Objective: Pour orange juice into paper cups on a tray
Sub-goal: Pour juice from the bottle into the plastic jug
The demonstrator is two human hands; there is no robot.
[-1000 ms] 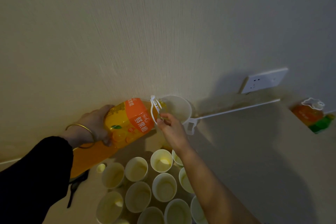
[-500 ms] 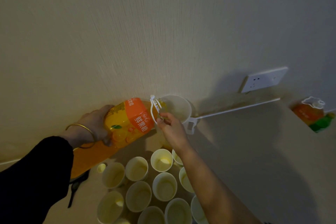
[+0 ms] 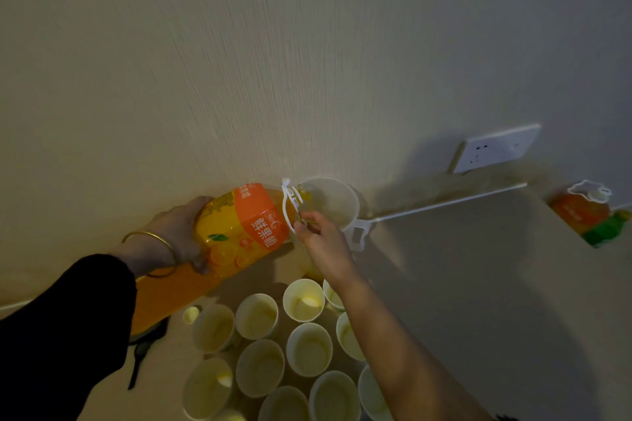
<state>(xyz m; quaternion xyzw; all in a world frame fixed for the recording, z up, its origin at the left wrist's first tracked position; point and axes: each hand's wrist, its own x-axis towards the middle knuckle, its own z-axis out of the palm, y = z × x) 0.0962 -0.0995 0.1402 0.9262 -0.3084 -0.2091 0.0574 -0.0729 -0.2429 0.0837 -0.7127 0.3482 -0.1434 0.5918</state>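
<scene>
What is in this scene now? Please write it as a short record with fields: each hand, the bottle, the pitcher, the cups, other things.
left hand: grips the base end of the large orange juice bottle
right hand: holds the bottle's white plastic carry handle at the neck
bottle: tilted, mouth over the clear plastic pitcher
paper cups: white, open, clustered below the bottle; juice level unclear
second orange juice bottle: far right
white wall socket: above the table
</scene>
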